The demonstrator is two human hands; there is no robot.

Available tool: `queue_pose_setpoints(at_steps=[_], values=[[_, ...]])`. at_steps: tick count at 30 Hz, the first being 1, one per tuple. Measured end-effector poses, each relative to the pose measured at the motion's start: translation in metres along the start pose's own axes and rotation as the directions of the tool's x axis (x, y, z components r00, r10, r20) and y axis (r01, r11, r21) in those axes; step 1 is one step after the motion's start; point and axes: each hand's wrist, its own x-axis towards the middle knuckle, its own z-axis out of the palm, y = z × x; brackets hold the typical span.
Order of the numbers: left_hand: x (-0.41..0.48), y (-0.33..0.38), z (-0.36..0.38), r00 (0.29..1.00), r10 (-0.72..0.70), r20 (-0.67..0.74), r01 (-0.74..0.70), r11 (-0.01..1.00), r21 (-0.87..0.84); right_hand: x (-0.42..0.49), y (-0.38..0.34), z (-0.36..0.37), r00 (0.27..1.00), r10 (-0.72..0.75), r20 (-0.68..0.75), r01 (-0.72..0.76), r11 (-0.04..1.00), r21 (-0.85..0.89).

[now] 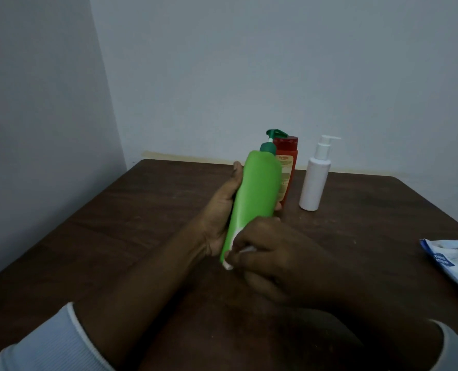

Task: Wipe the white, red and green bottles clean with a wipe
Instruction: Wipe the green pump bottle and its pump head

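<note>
From the head camera, the green bottle [254,194] is held tilted above the brown table [131,215], pump end away from the person. The left hand [220,210] wraps it from behind, fingers closed round its body. The right hand [270,253] pinches a white wipe [232,259] against the bottle's lower end, fingers curled shut on it. Directly behind the green bottle stands the red bottle [288,167], largely blocked by it; just right of that stands the white bottle [315,178], upright on the table. Far to the green bottle's right, a blue-white wipes packet [453,263] is cut off by the frame edge, its print unreadable.
</note>
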Motion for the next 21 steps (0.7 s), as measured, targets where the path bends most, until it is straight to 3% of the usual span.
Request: queue_pose_setpoints(at_steps=[2, 5, 10, 14, 17, 21], values=[[0.0, 0.0, 0.0, 1.0, -0.01, 0.008, 0.01, 1.0, 0.007, 0.003, 0.003, 0.001, 1.0, -0.009, -0.012, 0.008, 0.999, -0.031], [-0.001, -0.003, 0.002, 0.997, -0.065, 0.052, 0.062, 0.997, 0.048, 0.006, 0.02, -0.004, 0.965, 0.104, -0.239, -0.135, 0.984, -0.115], [0.0, -0.014, 0.012, 0.99, -0.102, 0.098, 0.083, 0.981, 0.178, -0.002, 0.043, -0.014, 0.757, 0.328, -0.565, -0.459, 0.882, -0.104], [0.0, -0.016, 0.01, 0.983, -0.131, 0.129, 0.099, 0.969, 0.227, -0.002, 0.045, -0.015, 0.628, 0.415, -0.659, -0.542, 0.84, 0.012], [0.0, -0.019, 0.012, 0.988, -0.102, 0.112, 0.074, 0.97, 0.231, -0.006, 0.039, -0.015, 0.661, 0.407, -0.631, -0.52, 0.854, 0.007], [-0.004, -0.012, 0.007, 0.999, -0.007, 0.039, 0.004, 0.996, 0.089, 0.0, 0.021, -0.005, 0.842, 0.292, -0.453, -0.331, 0.944, -0.007]])
